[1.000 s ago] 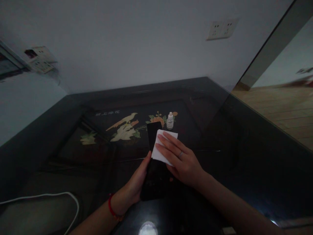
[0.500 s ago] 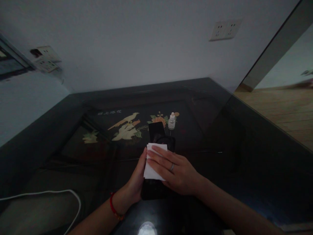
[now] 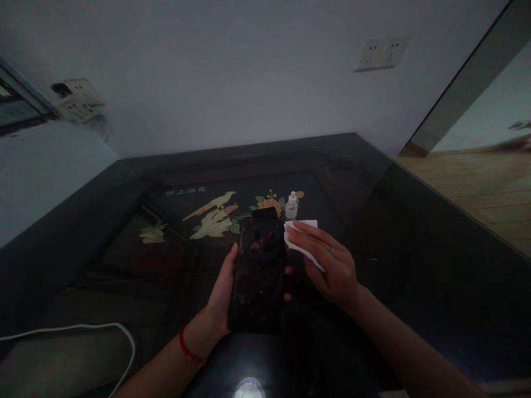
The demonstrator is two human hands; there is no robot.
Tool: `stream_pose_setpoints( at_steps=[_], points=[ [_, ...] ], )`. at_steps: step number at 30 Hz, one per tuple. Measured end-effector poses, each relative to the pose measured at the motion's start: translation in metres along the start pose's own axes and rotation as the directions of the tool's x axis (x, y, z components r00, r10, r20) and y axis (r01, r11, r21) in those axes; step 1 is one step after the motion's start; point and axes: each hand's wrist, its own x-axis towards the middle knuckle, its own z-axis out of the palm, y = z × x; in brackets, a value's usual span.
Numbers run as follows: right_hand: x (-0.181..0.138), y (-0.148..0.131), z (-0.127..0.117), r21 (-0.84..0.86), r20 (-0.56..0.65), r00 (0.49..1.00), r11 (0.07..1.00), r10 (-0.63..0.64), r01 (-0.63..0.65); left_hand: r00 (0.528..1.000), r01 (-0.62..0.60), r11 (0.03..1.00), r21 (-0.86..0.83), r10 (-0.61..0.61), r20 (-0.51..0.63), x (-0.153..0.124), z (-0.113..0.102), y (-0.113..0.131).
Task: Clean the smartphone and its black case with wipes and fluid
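Note:
My left hand (image 3: 222,293) grips a black phone (image 3: 258,276) from below, back side up, with its round camera ring showing near the top. My right hand (image 3: 327,262) holds a folded white cloth (image 3: 302,237) just to the right of the phone's upper edge, fingers closed over it. A small clear dropper bottle (image 3: 291,206) with a white cap stands upright on the dark table behind the cloth.
The dark glossy table (image 3: 394,232) has an inlaid bird and flower picture (image 3: 211,215). A white cable (image 3: 83,331) loops at the lower left. White walls carry sockets (image 3: 379,52). Wooden floor (image 3: 477,182) lies to the right.
The right hand with the cloth has slid off the phone's back to its upper right side. The left hand has raised and tilted the phone, so the camera ring now shows.

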Motion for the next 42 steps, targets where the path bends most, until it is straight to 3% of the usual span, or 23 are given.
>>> stream_pose_setpoints(
  at_steps=[3, 9, 14, 23, 26, 30, 33, 38, 42],
  points=[
    [0.001, -0.003, -0.002, 0.073, -0.007, 0.999, 0.996, 0.045, -0.044, 0.996, 0.065, 0.998, 0.025, -0.066, 0.06, -0.001, -0.004, -0.005],
    [0.004, -0.007, -0.004, 0.091, -0.068, 0.996, 0.995, 0.052, -0.046, 0.987, 0.157, 0.987, 0.04, -0.158, 0.025, 0.002, -0.008, -0.014],
    [0.005, -0.006, -0.001, 0.115, 0.075, 0.997, 0.993, -0.032, 0.023, 0.982, 0.186, 0.981, 0.06, -0.187, 0.01, 0.001, -0.006, -0.016],
    [0.007, -0.004, -0.004, -0.016, 0.045, 0.997, 0.998, -0.058, 0.058, 0.999, 0.03, 0.999, 0.024, -0.031, 0.042, 0.0, -0.002, -0.003],
    [0.004, -0.009, 0.002, 0.006, 0.05, 0.994, 0.996, -0.093, 0.093, 0.996, -0.063, 0.998, -0.022, 0.061, -0.066, 0.002, 0.002, 0.001],
    [0.002, -0.02, 0.01, 0.082, 0.099, 0.978, 0.981, -0.182, 0.174, 0.956, -0.186, 0.98, -0.078, 0.162, -0.243, 0.006, 0.007, 0.003],
    [0.003, -0.028, 0.009, 0.139, 0.112, 0.967, 0.967, -0.229, 0.213, 0.956, -0.116, 0.989, -0.094, 0.085, -0.28, 0.006, 0.01, 0.0],
    [0.004, -0.031, 0.006, 0.12, 0.102, 0.975, 0.975, -0.199, 0.186, 0.953, -0.057, 0.988, -0.144, 0.011, -0.303, 0.004, 0.006, -0.012],
    [0.002, -0.035, 0.016, 0.091, 0.21, 0.952, 0.974, -0.223, 0.207, 0.973, 0.027, 0.974, -0.225, -0.078, -0.219, 0.003, 0.004, -0.017]
  ],
)
